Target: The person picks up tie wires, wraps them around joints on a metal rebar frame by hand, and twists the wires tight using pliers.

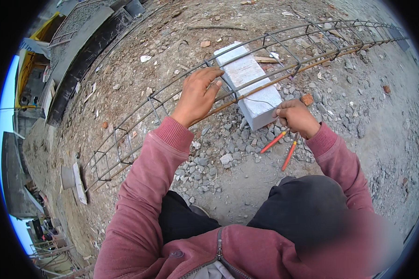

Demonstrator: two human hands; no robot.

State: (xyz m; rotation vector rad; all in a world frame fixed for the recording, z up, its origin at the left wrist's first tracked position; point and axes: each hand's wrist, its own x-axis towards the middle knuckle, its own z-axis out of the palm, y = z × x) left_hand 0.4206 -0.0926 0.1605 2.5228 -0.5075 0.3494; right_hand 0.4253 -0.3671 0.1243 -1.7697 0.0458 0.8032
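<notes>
Head view: left hand (199, 94) is spreading thumb from fingers over the steel cage (236, 99); right hand (297, 116) is pinching thin wire (261, 101).

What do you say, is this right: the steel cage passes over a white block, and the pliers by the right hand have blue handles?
Not quite: the head view shows red handles, not blue, on the pliers by the right hand. The steel cage does pass over a white block.
</notes>
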